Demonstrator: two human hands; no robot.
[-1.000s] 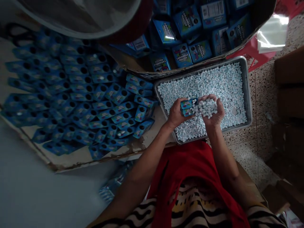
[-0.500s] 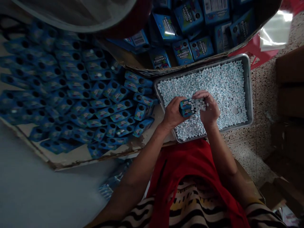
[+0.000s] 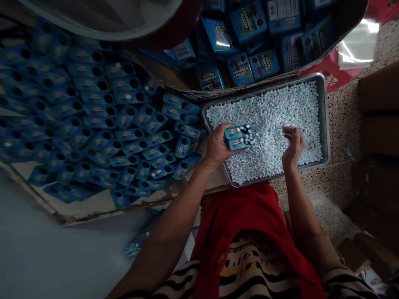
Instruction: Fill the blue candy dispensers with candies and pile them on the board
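Note:
My left hand (image 3: 217, 147) is closed around two small blue candy boxes (image 3: 236, 138), held side by side over the left part of a metal tray (image 3: 326, 120). White and pale blue candies (image 3: 248, 137) lie at the boxes' right-hand ends, near their openings. The tray holds a thick layer of the same small round candies (image 3: 299, 97). Over its right part is my right hand (image 3: 293, 145), fingers loosely bent and apart, with nothing visible in it.
Many blue boxes with round holes (image 3: 127, 135) stand in rows on a table (image 3: 93, 205) to the left. Behind the tray, a cardboard carton (image 3: 187, 89) holds more blue boxes. A large round container (image 3: 102, 35) is at the top left; brown cartons (image 3: 378, 91) stand at the right.
My right hand has moved right, away from the boxes where it was cupped around candies. My left hand has shifted slightly left with the boxes, and fewer candies are at their ends.

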